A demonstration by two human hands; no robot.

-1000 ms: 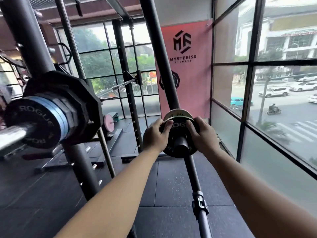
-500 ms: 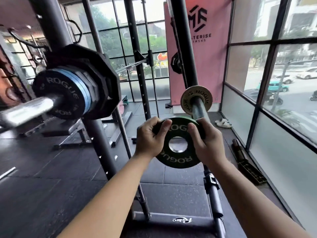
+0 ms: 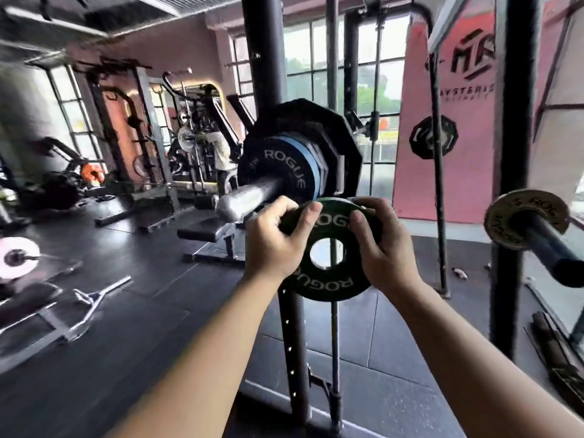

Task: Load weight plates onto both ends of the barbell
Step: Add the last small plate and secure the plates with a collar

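Observation:
A small black-and-green Rogue plate point(image 3: 328, 281) hangs in the air in both hands. My left hand point(image 3: 273, 245) grips its left edge and my right hand point(image 3: 384, 248) its right edge. Its centre hole faces me. The barbell sleeve point(image 3: 249, 197) ends just left of and above the plate, apart from it. On that sleeve sit a black Rogue plate point(image 3: 278, 167), a blue plate point(image 3: 311, 159) and a large black plate point(image 3: 341, 140) behind them.
A storage peg point(image 3: 556, 248) at the right carries a small yellowish plate point(image 3: 505, 226). Black rack uprights point(image 3: 518, 153) stand ahead and to the right. A bench point(image 3: 208, 232) and loose bars point(image 3: 79, 305) lie on the floor to the left.
Both hands pulled the small plate off the storage peg and carried it left to the end of the barbell sleeve. The view swung left.

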